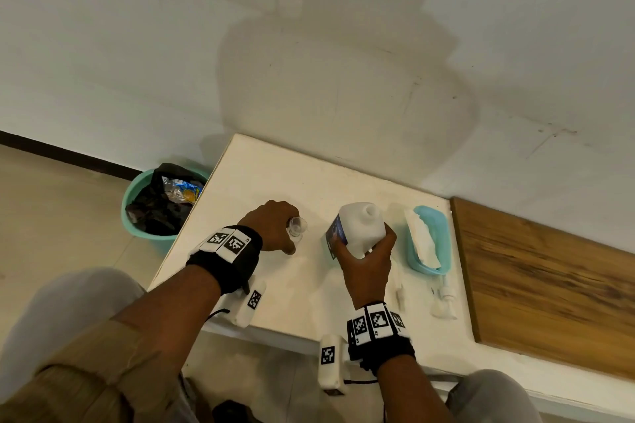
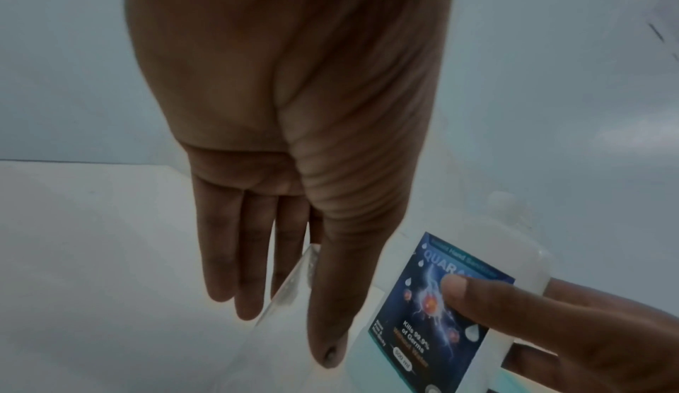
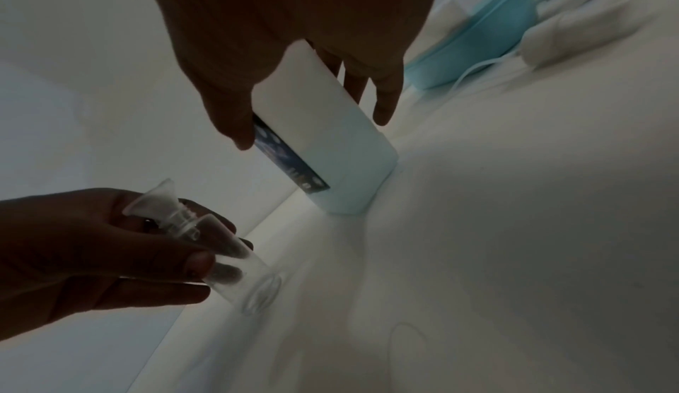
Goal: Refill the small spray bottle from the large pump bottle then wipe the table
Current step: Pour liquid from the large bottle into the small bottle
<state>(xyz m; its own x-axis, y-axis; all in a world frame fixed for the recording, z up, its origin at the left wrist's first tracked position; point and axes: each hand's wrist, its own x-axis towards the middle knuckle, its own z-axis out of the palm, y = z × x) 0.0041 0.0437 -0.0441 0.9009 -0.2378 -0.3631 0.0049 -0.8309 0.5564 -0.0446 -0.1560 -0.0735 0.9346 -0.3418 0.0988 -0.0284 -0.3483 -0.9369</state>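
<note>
Left hand (image 1: 275, 227) wraps the small bottle (image 1: 296, 228): thumb on the near side, fingers curled round the far side, as the right wrist view shows. Bottle clear, cap off, with a small clear funnel (image 1: 297, 224) seated in its neck. It stands on the table (image 1: 275, 175), left of centre; whether its base fully rests on the surface cannot be told. In the left wrist view the fingers (image 2: 253, 268) run long and close together down the bottle's clear wall.

Right hand (image 1: 369, 264) grips the large bottle (image 1: 360, 227) from the near side, thumb pressed on the blue label (image 1: 336, 233), other fingers round the opposite face. Grip wide, spanning the bottle's body. Pump removed, neck open. Bottle tilts a little toward the small one; its lower corner touches the table in the right wrist view. Pale blue liquid fills the lower part.

The two bottles stand near each other, apart, not touching.

Right of the large bottle: a teal tray (image 1: 441, 240) holding white tissue (image 1: 424, 240). Nearer the table edge lies the pump head (image 1: 445, 300); just left of it a small white spray cap (image 1: 400, 295). A teal bin (image 1: 137, 216) with a black bag stands on the floor left of the table.
</note>
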